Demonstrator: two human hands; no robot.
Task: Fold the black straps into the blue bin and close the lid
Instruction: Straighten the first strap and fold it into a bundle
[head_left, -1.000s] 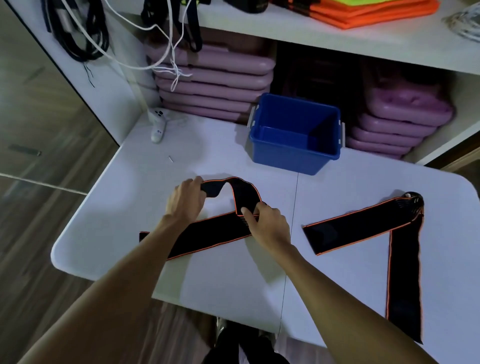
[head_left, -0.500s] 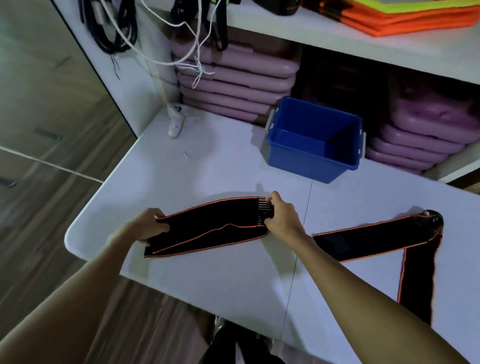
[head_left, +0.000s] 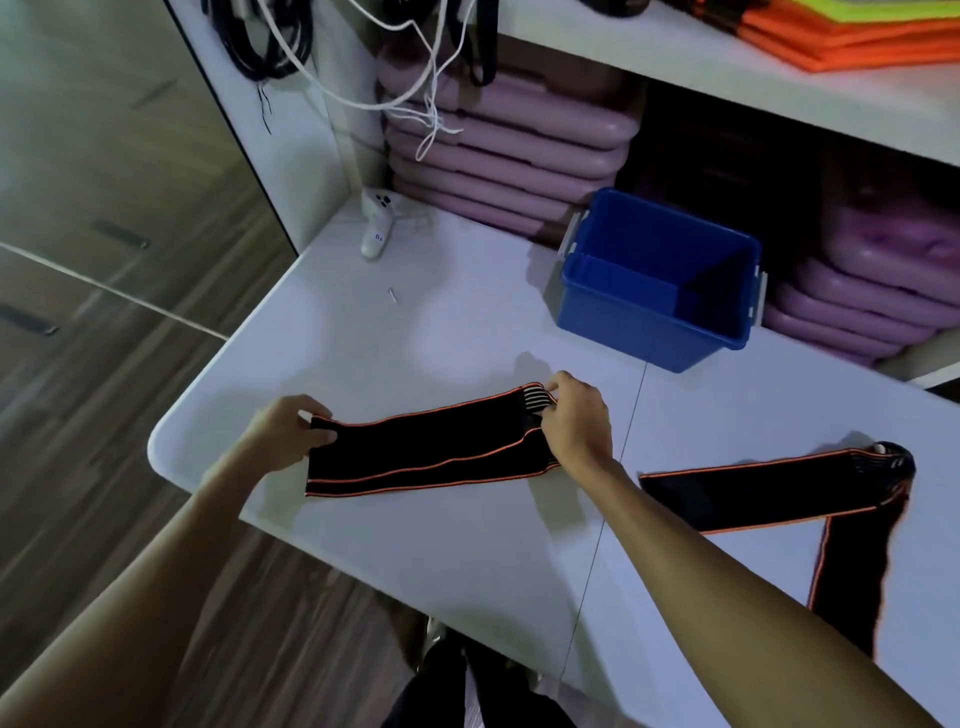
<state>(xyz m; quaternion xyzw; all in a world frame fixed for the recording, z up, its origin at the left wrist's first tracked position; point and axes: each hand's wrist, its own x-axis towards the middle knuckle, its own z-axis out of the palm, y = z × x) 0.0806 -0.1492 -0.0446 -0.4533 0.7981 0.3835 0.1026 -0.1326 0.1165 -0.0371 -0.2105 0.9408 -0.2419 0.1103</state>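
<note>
Two hands, left (head_left: 291, 434) and right (head_left: 574, 421), are pinching opposite ends of a doubled strap (head_left: 426, 452), likely needing another fold before the bin (head_left: 644, 332) at 1 o'clock.

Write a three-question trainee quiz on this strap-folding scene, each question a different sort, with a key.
1. True or false: the blue bin already holds a strap.
2. Multiple choice: the left hand and right hand hold A) opposite ends of the folded strap, B) the bin's rim, C) the white controller.
3. Fill in: the second strap lies bent on the white table to the person's ____.

Key: 1 false; 2 A; 3 right.
</note>
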